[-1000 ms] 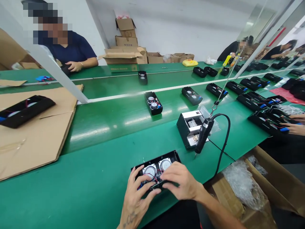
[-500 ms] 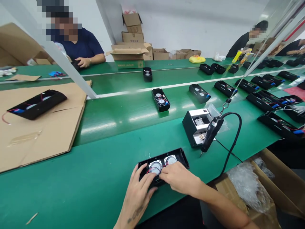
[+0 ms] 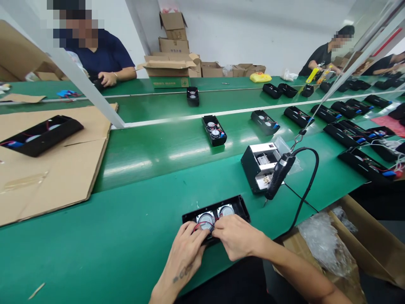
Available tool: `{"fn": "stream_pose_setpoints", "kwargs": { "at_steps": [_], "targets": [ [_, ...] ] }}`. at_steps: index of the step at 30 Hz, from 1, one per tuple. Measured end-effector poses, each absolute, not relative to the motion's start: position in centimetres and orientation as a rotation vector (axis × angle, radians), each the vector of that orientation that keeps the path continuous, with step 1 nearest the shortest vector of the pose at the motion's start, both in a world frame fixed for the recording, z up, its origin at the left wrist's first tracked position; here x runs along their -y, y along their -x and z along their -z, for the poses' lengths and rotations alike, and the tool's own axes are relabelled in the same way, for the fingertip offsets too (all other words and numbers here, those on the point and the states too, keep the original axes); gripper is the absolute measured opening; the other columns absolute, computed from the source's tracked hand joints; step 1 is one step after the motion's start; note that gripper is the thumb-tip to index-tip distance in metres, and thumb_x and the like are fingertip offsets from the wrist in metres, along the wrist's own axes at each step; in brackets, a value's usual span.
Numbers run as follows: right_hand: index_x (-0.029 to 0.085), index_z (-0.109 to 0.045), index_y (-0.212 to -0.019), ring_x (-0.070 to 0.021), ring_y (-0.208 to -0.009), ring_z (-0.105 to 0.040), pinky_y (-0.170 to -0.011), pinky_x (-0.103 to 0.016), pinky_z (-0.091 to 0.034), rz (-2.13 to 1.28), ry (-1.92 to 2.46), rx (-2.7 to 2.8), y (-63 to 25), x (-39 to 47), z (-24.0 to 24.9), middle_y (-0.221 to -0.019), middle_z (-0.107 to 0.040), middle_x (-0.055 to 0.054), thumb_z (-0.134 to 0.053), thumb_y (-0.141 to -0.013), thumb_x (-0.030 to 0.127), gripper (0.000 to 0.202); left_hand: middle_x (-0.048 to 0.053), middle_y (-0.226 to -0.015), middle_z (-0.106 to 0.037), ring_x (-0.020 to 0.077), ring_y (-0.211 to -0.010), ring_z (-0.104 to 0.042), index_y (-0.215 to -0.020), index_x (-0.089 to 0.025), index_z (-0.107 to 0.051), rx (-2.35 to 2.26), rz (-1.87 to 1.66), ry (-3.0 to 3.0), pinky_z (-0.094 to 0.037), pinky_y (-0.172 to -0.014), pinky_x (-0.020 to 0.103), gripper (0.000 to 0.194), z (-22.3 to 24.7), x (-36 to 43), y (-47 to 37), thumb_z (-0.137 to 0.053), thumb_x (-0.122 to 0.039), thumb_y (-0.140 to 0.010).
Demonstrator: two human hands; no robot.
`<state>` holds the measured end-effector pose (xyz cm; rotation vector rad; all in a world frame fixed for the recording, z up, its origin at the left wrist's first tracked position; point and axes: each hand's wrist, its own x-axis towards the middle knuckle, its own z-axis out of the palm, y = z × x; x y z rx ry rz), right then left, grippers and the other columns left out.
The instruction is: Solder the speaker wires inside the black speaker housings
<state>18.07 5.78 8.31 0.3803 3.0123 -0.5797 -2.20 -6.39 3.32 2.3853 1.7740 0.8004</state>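
A black speaker housing lies open side up on the green bench in front of me, turned slightly. Two round speaker drivers with silvery backs sit inside it, the left driver and the right driver. Thin red and black wires loop over the left driver. My left hand reaches over the near left rim, its fingers bent and closed at these wires. Opposite it, my right hand pinches at the wires between the drivers. Its fingertips are partly hidden.
An electric screwdriver hangs right of the housing, before a black-and-silver machine. Cardboard covers the left bench, with another housing on it. Several housings stand along the line. A box with plastic wrap is lower right. Co-workers sit across.
My left hand's fingers have drawn closer together and bent down onto the wires. My right hand stays at nearly the same spot, and the housing has hardly moved.
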Motion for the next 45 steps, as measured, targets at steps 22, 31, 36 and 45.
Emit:
{"fn": "stream_pose_setpoints", "kwargs": {
  "at_steps": [22, 31, 36, 45],
  "targets": [
    [0.018, -0.076, -0.11, -0.0275, -0.083, -0.077, -0.054, -0.029, -0.032, 0.815, -0.537, -2.716, -12.5, -12.6, -11.7, -0.086, -0.08, -0.007, -0.079, -0.084, 0.031, 0.029, -0.007, -0.078, -0.071, 0.0158, -0.072, -0.067, -0.095, -0.024, -0.066, -1.57, -0.543, -1.551, -0.047, -0.066, 0.026, 0.048, -7.7, -3.5, 7.4, -0.092, -0.04, -0.059],
    [0.017, -0.08, -0.106, -0.0265, -0.083, -0.077, -0.058, -0.029, -0.035, 0.801, -0.517, -2.701, -11.7, -12.7, -11.6, -0.086, -0.081, -0.007, -0.079, -0.083, 0.029, 0.026, -0.007, -0.077, -0.068, 0.0152, -0.071, -0.063, -0.094, -0.024, -0.065, -1.544, -0.576, -1.492, -0.044, -0.065, 0.026, 0.051, -7.4, -3.8, 7.4, -0.093, -0.041, -0.056],
    [0.02, -0.082, -0.108, -0.0296, -0.087, -0.079, -0.062, -0.031, -0.038, 0.719, -0.623, -2.732, -11.8, -12.1, -11.7, -0.089, -0.084, -0.007, -0.08, -0.081, 0.033, 0.03, -0.007, -0.078, -0.069, 0.0148, -0.07, -0.063, -0.095, -0.024, -0.065, -1.536, -0.579, -1.477, -0.044, -0.064, 0.026, 0.05, -7.3, -3.7, 7.4, -0.094, -0.04, -0.057],
    [0.02, -0.082, -0.113, -0.0307, -0.084, -0.08, -0.065, -0.033, -0.04, 0.586, -0.583, -2.841, -12.2, -11.1, -10.4, -0.087, -0.083, -0.008, -0.075, -0.082, 0.027, 0.032, -0.008, -0.074, -0.066, 0.0143, -0.069, -0.063, -0.094, -0.024, -0.064, -1.518, -0.596, -1.469, -0.045, -0.064, 0.026, 0.053, -6.9, -3.7, 7.4, -0.096, -0.042, -0.057]
  ]
}}
